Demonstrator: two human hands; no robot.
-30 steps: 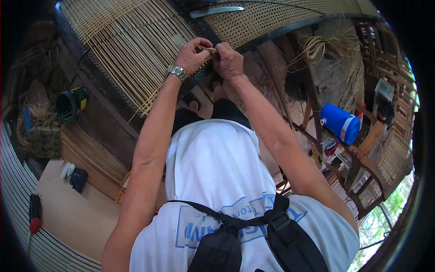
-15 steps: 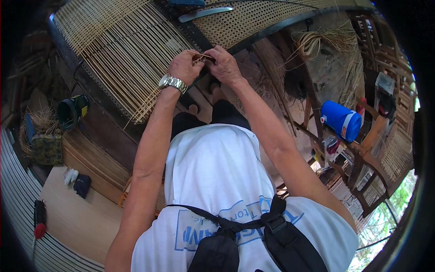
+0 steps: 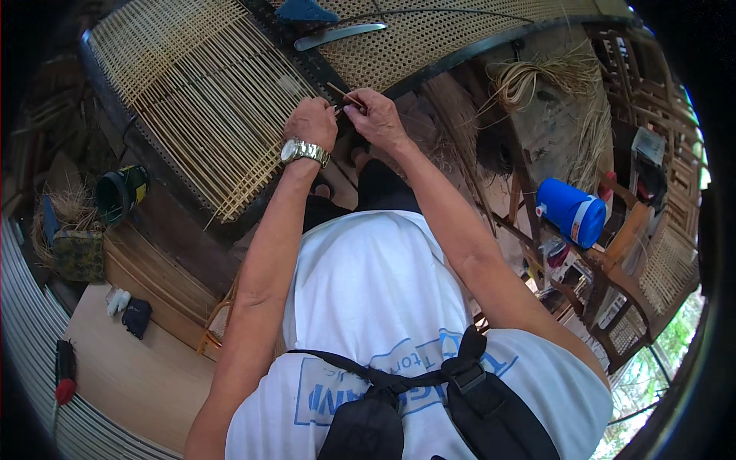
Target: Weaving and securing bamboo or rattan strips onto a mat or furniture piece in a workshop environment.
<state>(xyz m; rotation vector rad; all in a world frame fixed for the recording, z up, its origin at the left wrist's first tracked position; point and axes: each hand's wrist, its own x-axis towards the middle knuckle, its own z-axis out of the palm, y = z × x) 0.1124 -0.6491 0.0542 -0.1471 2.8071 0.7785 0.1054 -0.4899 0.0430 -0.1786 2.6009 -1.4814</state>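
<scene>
Both hands lower in view than a second ago, drawn nearer the body. Left hand (image 3: pixel 310 123) and right hand (image 3: pixel 376 115) now slightly apart, earlier pressed together. Thin cane strip (image 3: pixel 346 97) now visible jutting up-left from the right grip. Woven panel (image 3: pixel 199 100) and knife (image 3: pixel 337 36) show further into view.

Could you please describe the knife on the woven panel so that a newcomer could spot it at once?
Start at the wide finished cane panel along the top. The knife lies flat on it, beside a blue cloth; it alone is bare shiny metal.
</scene>
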